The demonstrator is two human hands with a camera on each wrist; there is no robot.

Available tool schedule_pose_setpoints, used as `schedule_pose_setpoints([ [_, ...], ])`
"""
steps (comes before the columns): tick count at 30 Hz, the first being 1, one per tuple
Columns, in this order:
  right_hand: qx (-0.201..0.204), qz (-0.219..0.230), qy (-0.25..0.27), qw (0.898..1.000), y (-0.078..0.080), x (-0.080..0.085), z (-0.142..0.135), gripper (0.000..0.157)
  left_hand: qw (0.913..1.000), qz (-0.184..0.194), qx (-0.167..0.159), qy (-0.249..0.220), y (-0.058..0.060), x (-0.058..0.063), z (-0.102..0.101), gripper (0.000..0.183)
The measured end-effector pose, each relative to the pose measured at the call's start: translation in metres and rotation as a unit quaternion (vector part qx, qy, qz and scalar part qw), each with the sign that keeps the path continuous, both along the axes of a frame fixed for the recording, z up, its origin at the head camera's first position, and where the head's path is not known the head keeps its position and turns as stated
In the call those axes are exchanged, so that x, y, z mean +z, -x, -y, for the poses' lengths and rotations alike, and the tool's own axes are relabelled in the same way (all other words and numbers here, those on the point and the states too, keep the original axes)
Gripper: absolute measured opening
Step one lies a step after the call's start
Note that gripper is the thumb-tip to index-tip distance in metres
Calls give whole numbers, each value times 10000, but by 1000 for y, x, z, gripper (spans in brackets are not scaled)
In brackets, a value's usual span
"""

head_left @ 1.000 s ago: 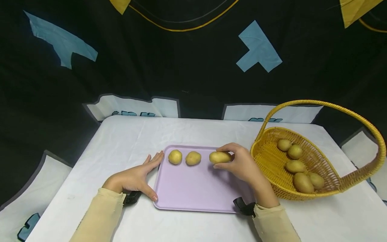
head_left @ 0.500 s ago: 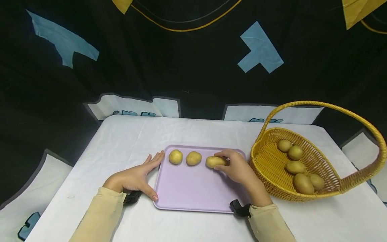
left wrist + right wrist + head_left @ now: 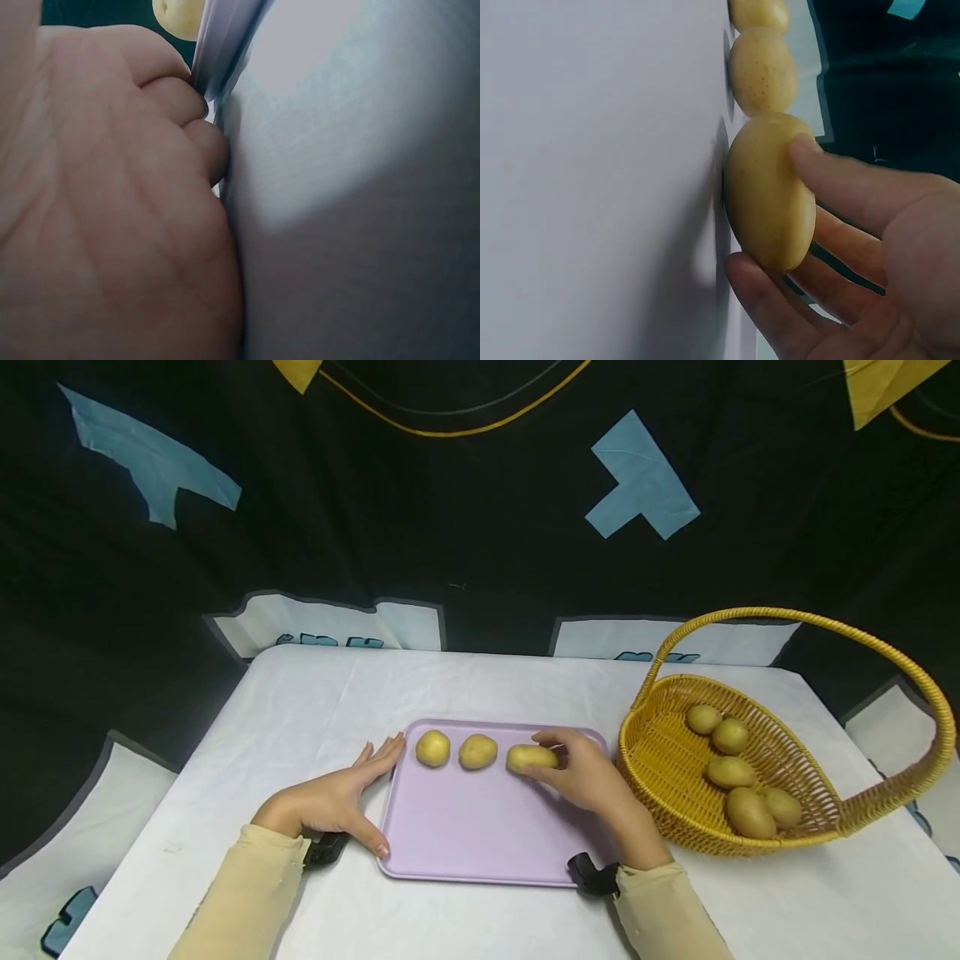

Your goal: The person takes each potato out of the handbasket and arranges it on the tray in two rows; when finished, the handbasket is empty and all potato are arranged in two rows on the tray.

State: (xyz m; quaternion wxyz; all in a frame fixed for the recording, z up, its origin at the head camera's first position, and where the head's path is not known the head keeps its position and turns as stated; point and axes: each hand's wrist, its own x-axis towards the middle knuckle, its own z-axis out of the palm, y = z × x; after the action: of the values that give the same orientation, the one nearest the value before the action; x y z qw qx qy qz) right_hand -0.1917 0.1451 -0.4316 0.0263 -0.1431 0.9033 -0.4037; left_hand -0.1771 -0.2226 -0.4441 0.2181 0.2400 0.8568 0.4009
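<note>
My right hand [image 3: 592, 774] pinches a long potato [image 3: 531, 758] between thumb and fingers at the far right part of a lilac tray [image 3: 480, 835]. In the right wrist view this potato [image 3: 769, 195] lies at the tray surface, with the thumb on its side. Two rounder potatoes sit to its left in a row: a middle one [image 3: 477, 752] and a left one [image 3: 432, 748]. With fingers spread, my left hand [image 3: 337, 797] rests at the tray's left edge, its thumb at the near corner. The left wrist view shows its palm [image 3: 112, 195] close up beside the tray rim.
A yellow wicker basket [image 3: 660, 793] with a tall arched handle stands right of the tray, holding several potatoes [image 3: 750, 812]. A white cloth [image 3: 465, 685] covers the table, and a dark printed curtain [image 3: 450, 527] hangs behind it.
My right hand has moved left and slightly down with the long potato, bringing it nearer the middle potato on the tray. The left hand has stayed in place.
</note>
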Motion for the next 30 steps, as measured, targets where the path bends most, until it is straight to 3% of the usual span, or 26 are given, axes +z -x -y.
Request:
schedule_pose_setpoints([
  [5,-137,146,31,9998,0,3,0,39,10000,30,18,18,1,1,-1,145],
  [16,-213,-99,-54,9997,1,-2,2,42,9999,96,14,-95,0,1,0,144],
  [30,-262,196,182,9993,1,1,3,39,9999,110,21,-106,-1,2,0,143],
])
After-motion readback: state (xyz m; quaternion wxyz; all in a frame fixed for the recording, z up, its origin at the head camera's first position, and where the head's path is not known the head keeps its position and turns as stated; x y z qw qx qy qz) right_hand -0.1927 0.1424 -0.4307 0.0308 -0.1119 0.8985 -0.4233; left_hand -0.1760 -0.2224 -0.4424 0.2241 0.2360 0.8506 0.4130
